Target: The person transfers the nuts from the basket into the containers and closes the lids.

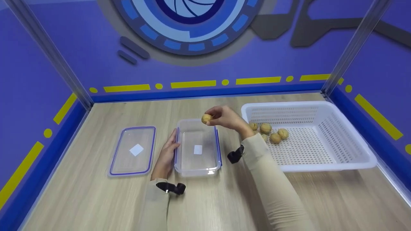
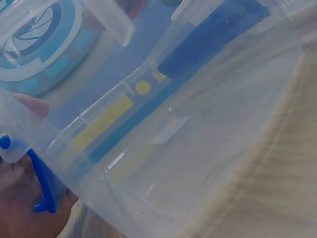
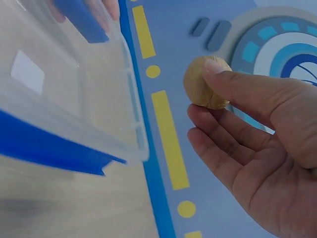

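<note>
My right hand (image 1: 226,117) pinches a walnut (image 1: 206,119) between thumb and fingers, above the far right part of a clear plastic container (image 1: 198,166). In the right wrist view the thumb lies across the walnut (image 3: 200,87), with the other fingers below it. My left hand (image 1: 166,157) holds the container's left side, thumb at the rim, beside a blue latch (image 2: 44,183) that shows in the left wrist view. The container is lidless, with a white label (image 1: 198,149) and blue latches along its long sides. No walnut shows inside it.
Left of the container lies its clear lid (image 1: 128,163) with a blue seal and white label. A white perforated basket (image 1: 324,166) stands at right, with several walnuts (image 1: 275,138) at its left end. Purple panels (image 1: 192,75) enclose the wooden table (image 1: 106,205).
</note>
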`<state>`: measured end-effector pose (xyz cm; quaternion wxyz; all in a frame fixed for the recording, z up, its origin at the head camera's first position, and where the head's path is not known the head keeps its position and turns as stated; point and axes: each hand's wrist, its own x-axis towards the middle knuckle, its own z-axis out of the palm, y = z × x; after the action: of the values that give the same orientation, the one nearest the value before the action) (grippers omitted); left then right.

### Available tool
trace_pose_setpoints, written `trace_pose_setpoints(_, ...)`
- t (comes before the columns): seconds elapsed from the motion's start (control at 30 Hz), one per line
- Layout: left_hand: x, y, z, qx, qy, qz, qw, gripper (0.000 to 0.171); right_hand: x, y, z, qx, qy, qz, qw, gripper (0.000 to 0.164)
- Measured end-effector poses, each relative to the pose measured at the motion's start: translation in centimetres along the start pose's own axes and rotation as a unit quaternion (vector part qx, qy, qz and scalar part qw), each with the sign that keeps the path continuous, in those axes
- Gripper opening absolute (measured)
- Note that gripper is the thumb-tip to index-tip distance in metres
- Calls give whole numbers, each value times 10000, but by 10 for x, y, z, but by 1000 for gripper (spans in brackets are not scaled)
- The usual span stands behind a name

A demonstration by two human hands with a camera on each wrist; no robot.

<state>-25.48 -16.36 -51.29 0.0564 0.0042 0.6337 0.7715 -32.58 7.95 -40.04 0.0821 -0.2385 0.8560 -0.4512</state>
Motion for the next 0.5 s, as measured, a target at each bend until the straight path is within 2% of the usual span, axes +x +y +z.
trace_pose_setpoints(0.17,1,0,-1,13,-28,41,10000,65,8,0,17,15,141,-19,9999,39)
trace_pose_setpoints(0.5,-1,2,0,105,-30,-50,9999,64,17,0,39,52,116,162,9998,38)
